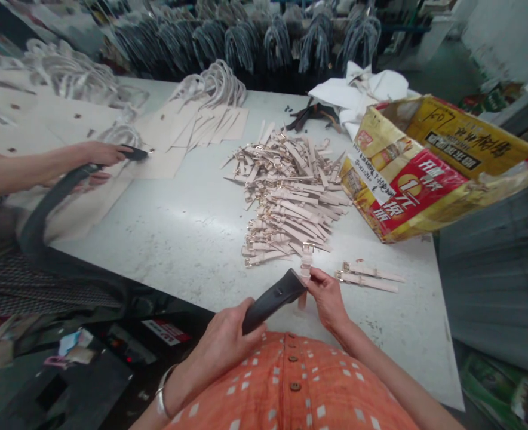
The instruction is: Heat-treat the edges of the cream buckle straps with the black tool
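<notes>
Wrapped round the body of a black handheld tool [275,300] with a flat nozzle-like head, my left hand [232,334] keeps it tilted up to the right. My right hand [329,297] pinches a beige buckle strap [307,257] upright, its metal buckle at the top. The tool's head meets the strap or lies right beside it; I cannot tell which. Beyond my hands is a big pile of similar buckle straps [291,197]. A few separate straps [371,280] lie to the right of my right hand. The strap's lower end shows partly below the tool.
A printed yellow and red carton [407,197] stands at the table's right. On the left, a co-worker's hand [105,153] holds another black tool [134,153] with a thick hose over beige panels [165,161]. Cord loops [214,83], dark strips [313,113] and white cloth [367,86] lie behind.
</notes>
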Tool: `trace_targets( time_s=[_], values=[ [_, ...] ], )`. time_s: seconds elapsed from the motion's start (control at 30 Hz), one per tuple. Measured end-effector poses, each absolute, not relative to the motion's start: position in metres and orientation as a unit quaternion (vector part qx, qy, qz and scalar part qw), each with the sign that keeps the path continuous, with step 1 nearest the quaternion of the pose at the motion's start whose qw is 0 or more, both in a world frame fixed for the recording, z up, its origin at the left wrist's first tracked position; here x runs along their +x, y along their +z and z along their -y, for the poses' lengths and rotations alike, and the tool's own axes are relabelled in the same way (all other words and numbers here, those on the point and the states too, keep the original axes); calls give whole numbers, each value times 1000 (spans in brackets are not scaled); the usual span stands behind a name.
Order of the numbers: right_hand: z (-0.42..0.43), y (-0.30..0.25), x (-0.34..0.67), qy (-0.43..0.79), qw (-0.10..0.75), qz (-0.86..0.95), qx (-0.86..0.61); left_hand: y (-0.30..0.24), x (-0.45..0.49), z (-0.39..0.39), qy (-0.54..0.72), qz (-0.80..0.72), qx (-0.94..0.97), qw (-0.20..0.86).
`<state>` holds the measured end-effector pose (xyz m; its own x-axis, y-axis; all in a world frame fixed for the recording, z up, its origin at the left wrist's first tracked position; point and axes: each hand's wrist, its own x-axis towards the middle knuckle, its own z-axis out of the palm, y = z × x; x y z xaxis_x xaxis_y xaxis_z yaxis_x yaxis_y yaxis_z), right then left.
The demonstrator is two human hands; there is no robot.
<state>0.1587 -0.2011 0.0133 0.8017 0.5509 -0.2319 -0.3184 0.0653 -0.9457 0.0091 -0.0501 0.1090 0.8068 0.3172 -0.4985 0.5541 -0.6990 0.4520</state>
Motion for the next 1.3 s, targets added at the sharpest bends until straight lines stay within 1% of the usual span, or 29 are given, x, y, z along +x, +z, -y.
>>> trace_targets(
  time_s=[0.1, 0.27, 0.47, 0.77, 0.97, 1.3],
  values=[
    [199, 19, 159, 248, 712, 135, -643, 118, 12, 52, -187, -255, 892, 323],
    [202, 25, 151, 212, 696, 175, -663, 127, 10, 54, -183, -275, 875, 354],
    [202, 34, 136, 229, 691, 178, -662, 129, 10, 55, -167, -266, 865, 390],
    [203, 30, 132, 197, 683, 177, -681, 128, 4, 58, -175, -279, 861, 388],
    [202, 33, 127, 229, 699, 172, -655, 127, 2, 55, -169, -271, 866, 384],
    [203, 24, 128, 212, 724, 145, -641, 132, 4, 62, -195, -260, 862, 389]
  ],
)
